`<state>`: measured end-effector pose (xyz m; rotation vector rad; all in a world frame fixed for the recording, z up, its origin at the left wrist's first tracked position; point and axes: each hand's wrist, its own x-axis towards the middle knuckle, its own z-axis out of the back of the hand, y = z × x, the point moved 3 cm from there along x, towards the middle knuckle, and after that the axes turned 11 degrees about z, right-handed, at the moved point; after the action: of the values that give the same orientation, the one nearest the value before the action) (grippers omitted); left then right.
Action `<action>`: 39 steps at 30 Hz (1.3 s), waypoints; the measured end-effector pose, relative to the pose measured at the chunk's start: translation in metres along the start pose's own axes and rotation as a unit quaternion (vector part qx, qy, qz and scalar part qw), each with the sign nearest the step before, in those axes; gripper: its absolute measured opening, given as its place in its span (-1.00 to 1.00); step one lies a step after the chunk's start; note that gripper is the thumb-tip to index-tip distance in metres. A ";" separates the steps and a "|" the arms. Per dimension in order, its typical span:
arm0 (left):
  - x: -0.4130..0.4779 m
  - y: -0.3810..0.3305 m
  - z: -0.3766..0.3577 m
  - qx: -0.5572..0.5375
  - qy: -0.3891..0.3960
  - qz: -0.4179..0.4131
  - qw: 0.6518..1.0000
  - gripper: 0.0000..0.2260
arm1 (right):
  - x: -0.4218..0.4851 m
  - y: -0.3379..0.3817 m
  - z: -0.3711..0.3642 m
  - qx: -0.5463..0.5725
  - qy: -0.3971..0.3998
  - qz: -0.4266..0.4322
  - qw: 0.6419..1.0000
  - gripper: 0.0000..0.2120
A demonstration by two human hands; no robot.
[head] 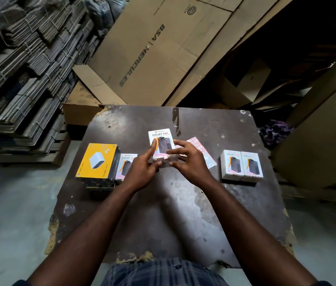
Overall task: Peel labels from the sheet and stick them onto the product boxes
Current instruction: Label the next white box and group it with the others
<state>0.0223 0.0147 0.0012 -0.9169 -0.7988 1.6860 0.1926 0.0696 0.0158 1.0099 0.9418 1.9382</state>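
Biggest thing here is the dark, scuffed surface [173, 213], with everything sitting in its far half. Near the left edge there's a yellow box [99, 159], and a white box [126, 166] is tucked right against its right side. Over by the right edge, a pair of white boxes [242, 165] stands touching side by side. In the middle both hands are clamped on the held box [160, 141], tipped up off the surface. The left hand [142, 170] grips its near left corner with one finger laid up the front, and the right hand [189, 162] curls round the right side. The label sheet [196, 142] lies flat just behind the right hand, partly hidden by it. A small red-edged label [165, 157] is already on the near end of the held box, so I'd say this one is basically done, maybe just needs pressing down. Can't tell if the pair on the right is labelled. My guess is the box by the yellow one is still waiting.
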 end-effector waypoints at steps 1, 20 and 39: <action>0.001 0.000 0.002 0.004 -0.005 -0.007 1.000 -0.30 | 0.001 0.002 0.000 0.011 0.005 -0.013 1.000 -0.61; 0.006 -0.019 0.012 0.066 -0.026 -0.028 0.997 -0.31 | 0.006 0.016 -0.002 -0.068 -0.078 0.042 0.994 -0.85; 0.001 -0.036 0.021 -0.015 0.020 0.023 0.999 -0.42 | 0.002 0.030 0.002 -0.146 -0.031 0.140 0.979 -0.81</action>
<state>0.0202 0.0236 0.0425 -0.9946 -0.7825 1.6945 0.1852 0.0577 0.0427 1.0629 0.4785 2.1840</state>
